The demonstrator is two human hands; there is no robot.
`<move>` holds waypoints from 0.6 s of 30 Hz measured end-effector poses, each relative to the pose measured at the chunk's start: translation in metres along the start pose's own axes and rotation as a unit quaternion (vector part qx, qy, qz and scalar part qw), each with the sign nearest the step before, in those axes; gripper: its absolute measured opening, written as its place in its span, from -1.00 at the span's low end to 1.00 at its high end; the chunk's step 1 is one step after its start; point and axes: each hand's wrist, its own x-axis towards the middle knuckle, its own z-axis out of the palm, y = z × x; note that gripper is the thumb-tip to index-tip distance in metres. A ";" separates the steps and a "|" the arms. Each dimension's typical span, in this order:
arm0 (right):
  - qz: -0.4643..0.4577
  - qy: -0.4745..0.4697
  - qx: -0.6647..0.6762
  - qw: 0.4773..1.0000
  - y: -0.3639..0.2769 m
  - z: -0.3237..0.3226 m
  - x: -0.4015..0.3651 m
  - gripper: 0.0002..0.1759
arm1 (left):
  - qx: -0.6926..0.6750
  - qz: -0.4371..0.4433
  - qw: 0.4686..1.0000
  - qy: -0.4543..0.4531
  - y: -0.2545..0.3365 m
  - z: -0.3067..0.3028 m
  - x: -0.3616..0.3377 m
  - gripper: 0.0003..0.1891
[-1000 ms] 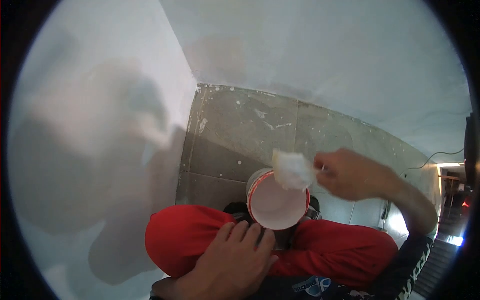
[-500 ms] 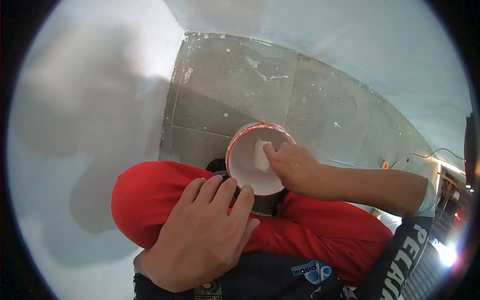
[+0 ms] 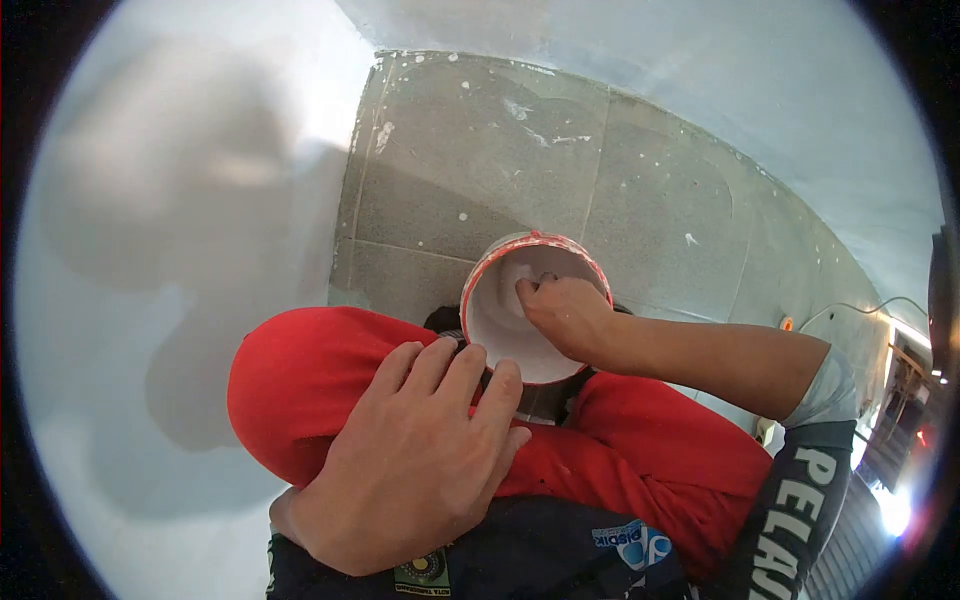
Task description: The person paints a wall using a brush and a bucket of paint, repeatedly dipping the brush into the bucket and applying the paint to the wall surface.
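Whitish tool point(image 3: 512, 292) down inside the bucket point(image 3: 490, 332), right hand point(image 3: 560, 312) pinched on it
Left hand point(image 3: 420, 440) is spread over the red trousers point(image 3: 290, 390); if the right arm point(image 3: 705, 355) leans on the rim point(image 3: 536, 238), the bucket could tip onto the floor point(image 3: 655, 215).

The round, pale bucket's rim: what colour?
The bucket's rim is red, smeared whitish; see the head view.

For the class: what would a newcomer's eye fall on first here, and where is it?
Probably the bright red trousers, spread across the lower middle. Just beyond them is a red-rimmed bucket, whitish inside, with the right hand dipped into it. The left hand looms large in front.
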 end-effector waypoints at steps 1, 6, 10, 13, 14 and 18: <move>0.002 -0.010 -0.001 1.000 0.000 0.001 0.001 -0.59 | 0.001 0.015 1.000 0.025 -0.001 0.002 0.000 -0.59; 0.009 -0.017 0.014 1.000 0.000 0.007 0.005 -0.59 | 0.002 0.014 1.000 0.025 0.000 0.000 -0.002 -0.59; 0.024 -0.043 0.022 0.999 -0.004 0.003 0.010 -0.59 | 0.001 0.005 1.000 0.021 0.000 0.000 -0.004 -0.60; 0.043 -0.046 0.023 0.998 -0.004 0.005 0.012 -0.58 | 0.015 -0.016 1.000 -0.015 0.001 -0.003 -0.006 -0.55; 0.046 -0.045 0.022 0.998 -0.003 0.009 0.012 -0.58 | 0.015 -0.015 1.000 -0.015 0.001 -0.003 -0.006 -0.55; 0.029 -0.044 0.022 0.998 -0.001 0.010 0.011 -0.57 | 0.005 -0.014 1.000 -0.012 0.000 -0.004 -0.007 -0.55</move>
